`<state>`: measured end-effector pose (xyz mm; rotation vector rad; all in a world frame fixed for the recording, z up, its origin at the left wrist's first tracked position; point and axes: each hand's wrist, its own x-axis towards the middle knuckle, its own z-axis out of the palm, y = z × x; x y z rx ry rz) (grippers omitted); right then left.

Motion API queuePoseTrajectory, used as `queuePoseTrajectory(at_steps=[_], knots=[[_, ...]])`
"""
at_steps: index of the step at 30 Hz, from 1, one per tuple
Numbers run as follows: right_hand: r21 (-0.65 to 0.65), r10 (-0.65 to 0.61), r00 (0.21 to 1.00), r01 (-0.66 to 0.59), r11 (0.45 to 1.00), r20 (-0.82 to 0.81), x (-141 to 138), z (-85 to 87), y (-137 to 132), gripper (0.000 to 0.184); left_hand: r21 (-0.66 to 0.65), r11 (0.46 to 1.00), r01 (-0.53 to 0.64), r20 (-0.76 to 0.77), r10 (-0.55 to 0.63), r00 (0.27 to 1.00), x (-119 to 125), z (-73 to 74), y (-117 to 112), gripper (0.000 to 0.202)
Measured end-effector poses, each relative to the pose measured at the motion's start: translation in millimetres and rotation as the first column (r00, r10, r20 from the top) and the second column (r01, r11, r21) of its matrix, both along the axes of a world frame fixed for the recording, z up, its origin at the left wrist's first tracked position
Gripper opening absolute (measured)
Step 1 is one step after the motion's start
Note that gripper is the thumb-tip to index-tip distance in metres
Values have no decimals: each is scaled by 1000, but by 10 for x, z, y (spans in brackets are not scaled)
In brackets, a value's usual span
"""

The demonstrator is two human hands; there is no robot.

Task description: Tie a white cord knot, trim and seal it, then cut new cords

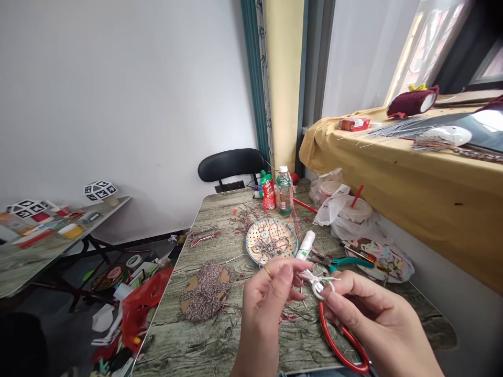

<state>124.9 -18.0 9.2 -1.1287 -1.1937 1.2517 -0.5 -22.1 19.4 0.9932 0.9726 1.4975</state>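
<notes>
My left hand [271,287], with a ring on one finger, and my right hand [359,303] meet over the wooden table [204,345]. Between their fingertips they pinch a small white ring wrapped with pale thread [320,284]. Loose thread ends stick out from it. Red-handled scissors [341,340] lie on the table under my right hand. A white tube [306,245] lies just beyond my fingers.
A perforated round basket [271,241] with thread scraps sits mid-table, a bundle of red-white twine on cardboard [206,291] to its left. Teal-handled pliers [349,262], two bottles [277,191], a lidded cup in a bag [351,210], a black chair [231,165] and a yellow-draped ledge [416,178] surround them.
</notes>
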Motion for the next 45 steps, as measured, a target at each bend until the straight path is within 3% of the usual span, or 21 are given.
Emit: queuePoseTrajectory(at_steps=[3,5,9,12,15,18,22,26,29,34,38,43,45], knots=[[10,23,1000,-23,1000,-8,16,-46,50,23,-40,999,23,54,-21,998,20,-42,5,11],[48,36,999,-36,998,2,25,-72,76,22,-46,999,-27,18,28,999,29,-64,7,11],[131,-8,997,-3,991,79,17,-99,74,19,133,977,-165,-208,191,959,18,-65,13,4],[163,-51,989,28,986,137,-4,-102,48,21,186,974,-132,-295,183,938,4,-33,20,6],[218,-35,977,-12,976,212,-6,-100,52,19,166,980,-111,-276,155,949,5,2,30,8],[358,-78,958,-28,933,277,10,-85,83,8,175,978,-110,-303,160,940,5,18,43,9],[561,-182,925,-40,827,333,29,-33,121,18,249,962,-109,-445,213,870,-17,6,60,9],[591,-217,898,-58,805,384,39,7,140,12,358,926,-118,-535,307,788,-37,-6,63,10],[588,-208,900,-64,806,383,42,3,141,10,383,916,-120,-553,332,764,-36,-9,58,11],[637,-229,908,-52,769,351,31,-38,137,13,353,926,-136,-548,322,772,-7,-20,53,13],[678,-220,918,-69,732,330,20,-84,133,17,269,938,-219,-486,329,810,30,-39,56,11],[546,-56,972,-79,834,227,-11,-148,142,10,282,920,-273,-429,375,821,76,-126,61,12],[527,-13,986,-76,846,164,-32,-170,151,10,321,892,-318,-392,430,813,95,-168,63,15]])
